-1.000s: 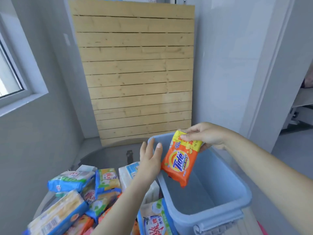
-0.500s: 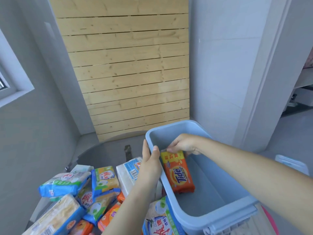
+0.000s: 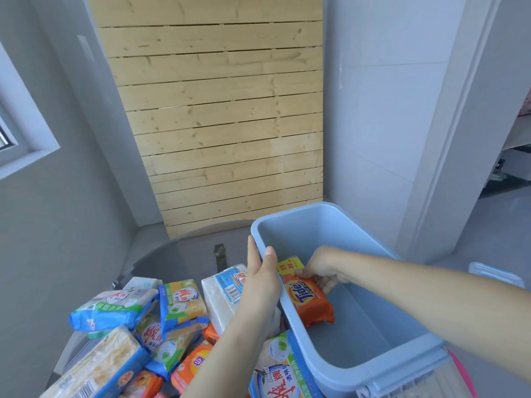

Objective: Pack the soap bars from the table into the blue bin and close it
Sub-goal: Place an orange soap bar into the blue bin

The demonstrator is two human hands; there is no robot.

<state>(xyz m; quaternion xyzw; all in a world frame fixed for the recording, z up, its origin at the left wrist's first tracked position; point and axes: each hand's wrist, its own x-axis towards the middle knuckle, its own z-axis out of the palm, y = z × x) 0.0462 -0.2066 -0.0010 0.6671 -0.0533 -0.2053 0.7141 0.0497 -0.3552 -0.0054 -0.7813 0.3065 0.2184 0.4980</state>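
the right hand (image 3: 323, 268) reaches into the light blue plastic bin (image 3: 408, 360), fingers pinching the orange tide soap packet (image 3: 309, 300) against its left inner wall. the left hand (image 3: 263, 278) grips the bin's left rim, thumb inside. other wrapped soap bars (image 3: 184, 304) lie heaped on the round grey table (image 3: 184, 254), left of the bin.

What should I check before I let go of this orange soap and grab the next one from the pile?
1. Orange Tide soap bar inside the blue bin: ok.
2. Bar flat on the bin floor: not ok, it leans on the left wall.
3. Left hand steadying the rim: ok.
4. Right hand free: not ok, it holds the bar.
5. Soap pile within reach: ok.
6. Lid located: cannot tell.
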